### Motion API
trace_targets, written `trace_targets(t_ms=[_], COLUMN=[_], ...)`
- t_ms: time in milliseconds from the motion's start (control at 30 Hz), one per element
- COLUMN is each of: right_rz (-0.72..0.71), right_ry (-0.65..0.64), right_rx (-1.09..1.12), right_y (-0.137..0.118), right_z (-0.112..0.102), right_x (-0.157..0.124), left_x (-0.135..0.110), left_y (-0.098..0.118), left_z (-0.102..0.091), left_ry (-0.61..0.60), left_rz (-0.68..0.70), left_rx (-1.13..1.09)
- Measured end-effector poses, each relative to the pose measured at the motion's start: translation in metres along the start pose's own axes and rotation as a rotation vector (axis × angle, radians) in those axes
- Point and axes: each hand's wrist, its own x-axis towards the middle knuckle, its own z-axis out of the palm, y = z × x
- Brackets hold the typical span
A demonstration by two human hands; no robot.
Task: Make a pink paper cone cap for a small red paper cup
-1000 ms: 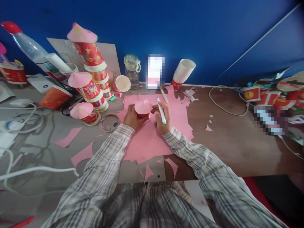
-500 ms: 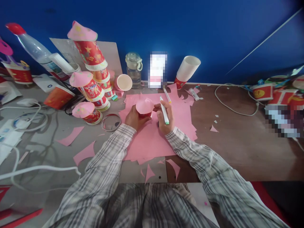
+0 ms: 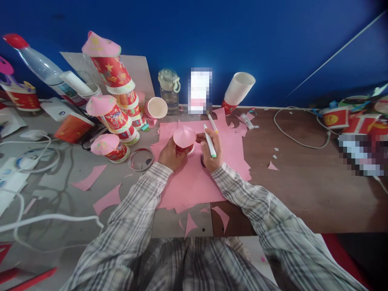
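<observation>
My left hand (image 3: 173, 155) is closed around a red paper cup (image 3: 185, 148) topped by a pink paper cone (image 3: 184, 136). My right hand (image 3: 213, 152) grips a white marker (image 3: 209, 141) with a green end pointing down toward me. That hand is just right of the cone, a little apart from it. Both hands are over the pink paper sheets (image 3: 200, 186) on the table. A second marker (image 3: 213, 123), white and yellow, lies on the paper beyond my right hand.
To the left rise stacked red cups with pink cones (image 3: 109, 74). Behind are a water bottle (image 3: 169, 93), a bright blurred screen (image 3: 200, 91) and a stack of paper cups (image 3: 238, 92). A tape roll (image 3: 141, 168), a glue stick (image 3: 247, 121) and pink scraps (image 3: 107, 200) lie around.
My left hand has turned slightly around the cup, and the cone's tip now shows more upright. My right hand holds the marker in nearly the same place. The view has shifted a little.
</observation>
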Motion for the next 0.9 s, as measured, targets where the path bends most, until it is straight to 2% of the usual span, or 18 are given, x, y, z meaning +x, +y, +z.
trace_targets(t_ms=[300, 433, 567, 733, 900], right_rz=[-0.003, 0.009, -0.003, 0.023, 0.028], right_ry=[-0.001, -0.017, -0.018, -0.033, -0.04], right_rx=[0.022, 0.023, 0.017, -0.002, -0.01], right_y=[0.0, -0.004, -0.011, -0.021, -0.026], right_z=[-0.004, -0.003, -0.001, -0.001, -0.002], right_x=[0.001, -0.001, -0.007, -0.013, -0.015], left_x=[0.0, 0.0, 0.002, 0.002, 0.001], left_y=[0.007, 0.004, -0.001, 0.0, 0.005], left_z=[-0.002, -0.002, 0.0, 0.004, 0.001], left_ry=[0.006, -0.009, 0.041, 0.105, 0.14], left_rz=[-0.063, -0.016, 0.051, -0.023, 0.01], left_rx=[-0.019, -0.01, 0.004, -0.019, -0.051])
